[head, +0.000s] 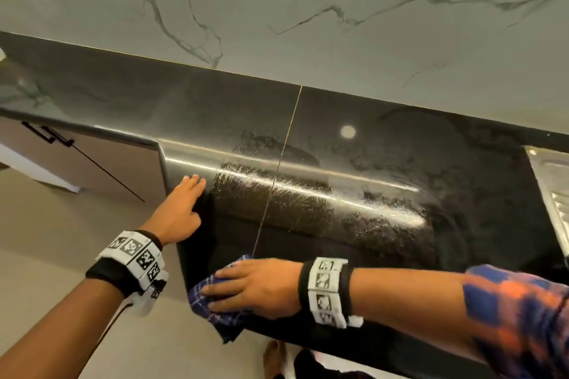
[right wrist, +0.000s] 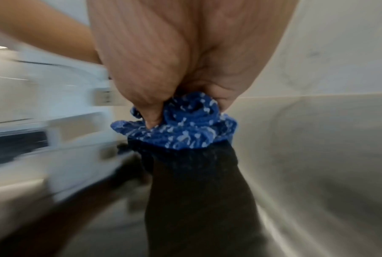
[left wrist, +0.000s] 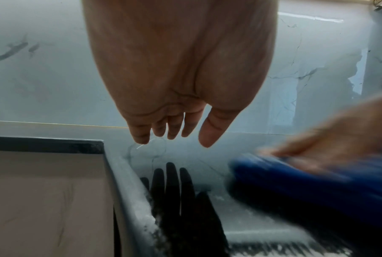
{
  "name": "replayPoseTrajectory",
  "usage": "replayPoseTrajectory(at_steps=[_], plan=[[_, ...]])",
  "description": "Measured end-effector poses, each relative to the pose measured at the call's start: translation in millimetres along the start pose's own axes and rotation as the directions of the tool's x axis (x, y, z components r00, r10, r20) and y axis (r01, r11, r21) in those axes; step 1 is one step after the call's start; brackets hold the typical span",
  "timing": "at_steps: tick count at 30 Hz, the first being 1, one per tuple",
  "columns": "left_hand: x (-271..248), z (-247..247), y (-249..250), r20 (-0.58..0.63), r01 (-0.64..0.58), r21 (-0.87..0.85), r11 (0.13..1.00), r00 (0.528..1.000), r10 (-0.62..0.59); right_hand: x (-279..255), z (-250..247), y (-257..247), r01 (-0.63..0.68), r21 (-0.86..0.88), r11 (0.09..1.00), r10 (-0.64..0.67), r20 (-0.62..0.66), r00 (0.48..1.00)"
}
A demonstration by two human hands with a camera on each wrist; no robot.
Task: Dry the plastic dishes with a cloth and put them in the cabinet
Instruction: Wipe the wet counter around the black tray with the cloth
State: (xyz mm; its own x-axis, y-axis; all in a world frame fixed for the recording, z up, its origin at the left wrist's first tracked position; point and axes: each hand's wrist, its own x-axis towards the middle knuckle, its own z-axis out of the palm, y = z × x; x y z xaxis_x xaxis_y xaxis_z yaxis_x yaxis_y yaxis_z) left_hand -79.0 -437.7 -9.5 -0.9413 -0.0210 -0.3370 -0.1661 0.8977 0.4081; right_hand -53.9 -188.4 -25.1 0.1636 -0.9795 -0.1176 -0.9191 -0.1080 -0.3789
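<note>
My right hand (head: 228,289) lies on a blue patterned cloth (head: 215,301) at the front left edge of the glossy black countertop (head: 369,163). In the right wrist view, the thumb and fingers of the right hand (right wrist: 181,97) bunch the cloth (right wrist: 185,137) between them. The left hand (head: 194,194) rests flat with straight fingers on the counter's left corner. In the left wrist view, the left hand (left wrist: 179,137) shows spread fingers mirrored in the counter, with the blurred cloth (left wrist: 295,175) to its right. No plastic dish is in view.
Wet streaks and smears cover the countertop's middle. A steel sink edge (head: 551,194) shows at the far right. A beige cabinet door (head: 92,160) with a black handle stands below the counter at left. A marble wall (head: 308,24) rises behind the counter.
</note>
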Motion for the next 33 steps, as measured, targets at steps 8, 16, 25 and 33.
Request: replayPoseTrajectory(at_steps=[8, 16, 25, 33], plan=[[-6.9, 24.2, 19.0, -0.103, -0.014, -0.052, 0.999, 0.995, 0.008, -40.1, -104.3, 227.1, -0.714, 0.052, 0.698, 0.712, -0.159, 0.684], [-2.1, 33.8, 62.9, -0.035, -0.129, 0.124, 0.984, 0.990, 0.134, 15.8, -81.0, 194.1, -0.250, -0.067, 0.966, 0.248, -0.036, 0.968], [38.3, 21.4, 99.6, 0.140, -0.136, 0.255, 0.957, 0.985, 0.102, -64.0, -135.6, 358.6, -0.793, -0.007, 0.609, 0.787, -0.119, 0.606], [73.7, 14.0, 116.7, 0.165, -0.086, 0.275, 0.958, 0.985, 0.041, -38.8, -152.6, 355.9, -0.800, -0.031, 0.599, 0.795, -0.103, 0.598]])
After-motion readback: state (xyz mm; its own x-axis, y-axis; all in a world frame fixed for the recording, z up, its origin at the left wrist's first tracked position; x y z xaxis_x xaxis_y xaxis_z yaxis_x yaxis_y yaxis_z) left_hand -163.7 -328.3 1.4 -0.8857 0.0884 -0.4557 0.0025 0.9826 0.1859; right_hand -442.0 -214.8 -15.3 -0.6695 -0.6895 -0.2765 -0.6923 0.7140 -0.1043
